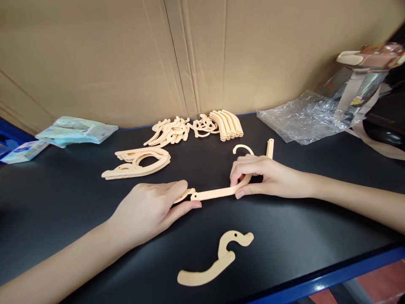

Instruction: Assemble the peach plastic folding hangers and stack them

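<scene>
My left hand [155, 207] is closed, pinching a small cream hanger piece [185, 195] between thumb and fingers. My right hand [264, 175] grips a cream folding-hanger arm [215, 194], whose holed end touches or nearly touches the piece at my left fingertips. A curved hook [243, 147] sticks out above my right fingers, and another straight arm [270, 148] shows behind that hand; my fingers hide how these parts join. In front of me lies a separate hanger piece [205, 270], made of a hook section on a curved arm.
Folded hangers [139, 162] are stacked at left. Along the back sit a heap of loose hanger pieces [171, 131], some rings [205, 126] and a row of arms [226, 124]. Tissue packs [76, 131], a clear plastic bag [297, 118] and a strapped bottle [363, 80] flank them.
</scene>
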Action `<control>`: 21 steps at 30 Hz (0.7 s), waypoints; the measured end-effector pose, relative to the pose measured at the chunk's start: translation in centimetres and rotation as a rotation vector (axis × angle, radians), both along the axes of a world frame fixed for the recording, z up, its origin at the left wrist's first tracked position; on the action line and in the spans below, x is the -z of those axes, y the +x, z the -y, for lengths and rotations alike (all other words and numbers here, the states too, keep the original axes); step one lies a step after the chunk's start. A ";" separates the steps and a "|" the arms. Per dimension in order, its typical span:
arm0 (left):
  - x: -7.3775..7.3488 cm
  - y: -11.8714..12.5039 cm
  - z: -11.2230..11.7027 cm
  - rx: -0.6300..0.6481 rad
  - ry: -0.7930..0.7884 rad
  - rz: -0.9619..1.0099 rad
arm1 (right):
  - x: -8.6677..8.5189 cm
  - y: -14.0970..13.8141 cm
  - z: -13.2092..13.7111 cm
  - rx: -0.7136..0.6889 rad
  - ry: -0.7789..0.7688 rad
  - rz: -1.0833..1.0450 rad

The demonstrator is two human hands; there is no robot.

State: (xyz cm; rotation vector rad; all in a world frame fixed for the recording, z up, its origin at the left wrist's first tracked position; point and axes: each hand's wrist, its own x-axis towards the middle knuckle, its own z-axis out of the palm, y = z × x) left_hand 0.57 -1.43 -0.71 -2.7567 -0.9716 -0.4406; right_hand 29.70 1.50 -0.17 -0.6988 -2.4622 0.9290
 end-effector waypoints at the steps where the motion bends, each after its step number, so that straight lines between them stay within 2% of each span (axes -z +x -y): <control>1: 0.0 0.0 0.0 -0.001 -0.002 0.003 | 0.0 0.0 0.0 0.002 -0.001 -0.001; 6: 0.0 0.0 0.1 -0.022 -0.006 0.019 | -0.1 0.0 0.0 0.001 -0.001 0.000; 12: -0.1 0.1 0.1 0.019 -0.023 -0.009 | 0.0 0.0 -0.1 -0.001 -0.003 0.004; 21: 0.0 -0.1 0.2 0.049 0.119 -0.070 | -0.1 -0.1 0.2 -0.007 -0.046 -0.006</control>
